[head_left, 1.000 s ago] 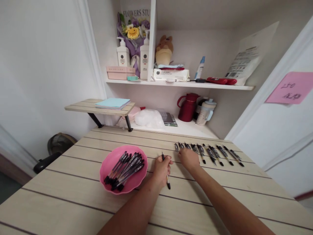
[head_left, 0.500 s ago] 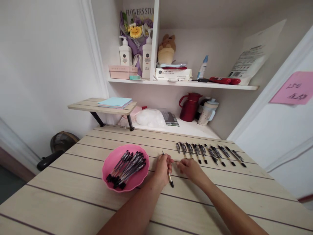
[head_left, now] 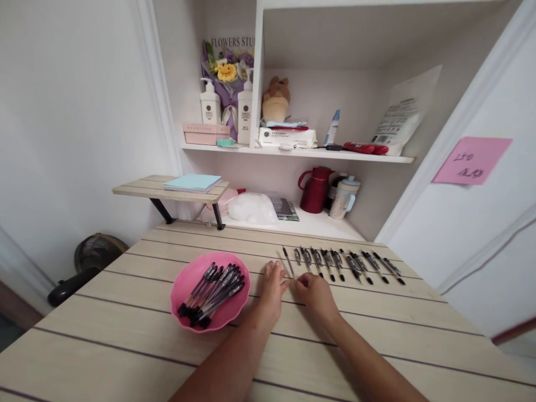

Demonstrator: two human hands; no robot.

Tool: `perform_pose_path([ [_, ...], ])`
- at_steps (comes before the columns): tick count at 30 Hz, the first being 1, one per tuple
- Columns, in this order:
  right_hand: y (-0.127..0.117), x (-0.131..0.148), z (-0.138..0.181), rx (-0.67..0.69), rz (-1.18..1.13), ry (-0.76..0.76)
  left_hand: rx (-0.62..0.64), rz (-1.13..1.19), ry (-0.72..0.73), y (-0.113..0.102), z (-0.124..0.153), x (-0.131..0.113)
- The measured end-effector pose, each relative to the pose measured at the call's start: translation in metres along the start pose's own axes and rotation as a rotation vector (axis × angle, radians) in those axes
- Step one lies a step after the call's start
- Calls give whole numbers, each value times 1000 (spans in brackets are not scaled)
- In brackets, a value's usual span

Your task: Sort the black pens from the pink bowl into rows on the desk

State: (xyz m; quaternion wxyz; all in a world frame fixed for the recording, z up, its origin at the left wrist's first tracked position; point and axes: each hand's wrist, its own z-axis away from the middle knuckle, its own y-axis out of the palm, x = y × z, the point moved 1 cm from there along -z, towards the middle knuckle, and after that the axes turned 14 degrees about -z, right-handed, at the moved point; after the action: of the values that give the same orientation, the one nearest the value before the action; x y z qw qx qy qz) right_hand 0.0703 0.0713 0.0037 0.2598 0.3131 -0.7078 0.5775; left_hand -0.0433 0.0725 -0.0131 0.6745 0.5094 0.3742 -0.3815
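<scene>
My right hand (head_left: 315, 291) pinches the lower end of a slim black-and-clear pen (head_left: 288, 260), whose dark end points away from me over the table. My left hand (head_left: 274, 286) rests on the tabletop just left of that pen, fingers stretched out, nothing visible in it. Right of the pen lies a row of black pens (head_left: 330, 264), set side by side at a slant, with small dark parts among them. To the left of my hands, a pink scalloped bowl (head_left: 178, 279) holds several capped black pens (head_left: 218, 290).
A small raised wooden shelf (head_left: 138, 187) with blue paper (head_left: 192, 182) stands at the back left. Behind the table are a red jug (head_left: 316, 191), a pale cup (head_left: 344, 198) and a white plastic bag (head_left: 252, 208). A white shelf (head_left: 335, 156) hangs above.
The pen that was in my left hand no longer shows there, and that hand has opened. My right hand now has a pen laid beside the row. The view has tilted up and shifted right.
</scene>
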Motion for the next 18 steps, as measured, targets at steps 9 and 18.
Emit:
perform_pose_path([
  [9,11,-14,-42,-101,137,93,21,-123,53,-1,-3,5],
  [18,4,-13,-31,-76,148,71,48,-219,124,0,1,6],
])
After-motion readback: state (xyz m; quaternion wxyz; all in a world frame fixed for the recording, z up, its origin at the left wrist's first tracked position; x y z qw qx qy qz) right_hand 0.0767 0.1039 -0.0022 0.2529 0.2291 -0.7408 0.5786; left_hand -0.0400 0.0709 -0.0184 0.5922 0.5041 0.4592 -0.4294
